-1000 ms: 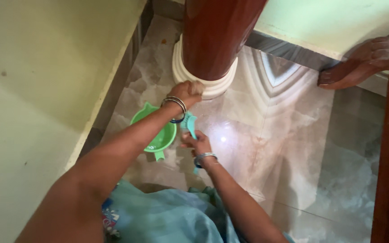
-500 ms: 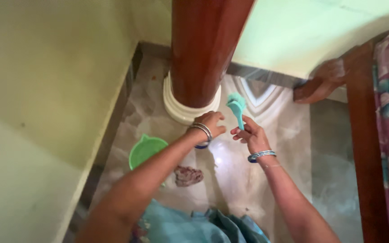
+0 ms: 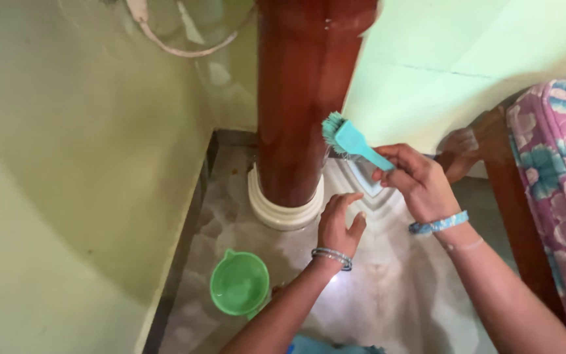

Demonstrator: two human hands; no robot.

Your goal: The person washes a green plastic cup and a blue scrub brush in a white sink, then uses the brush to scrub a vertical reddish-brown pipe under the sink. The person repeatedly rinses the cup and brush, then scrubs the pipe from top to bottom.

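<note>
Two hands up at the brown pillar (image 3: 302,98). Right hand (image 3: 417,180) fingers clenched round the handle of a teal scrub brush (image 3: 348,141), bristles touching the pillar's side. Left hand (image 3: 338,226) loose, fingers spread, holding nothing, near the white pillar base (image 3: 283,213). Green mug (image 3: 240,285) sits on the marble floor (image 3: 388,288), below left. Risk: floor looks glossy, maybe wet; brush could slip off the curved surface, or an elbow tip the mug.

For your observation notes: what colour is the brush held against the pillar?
Turquoise brush, seen in the head view.
</note>
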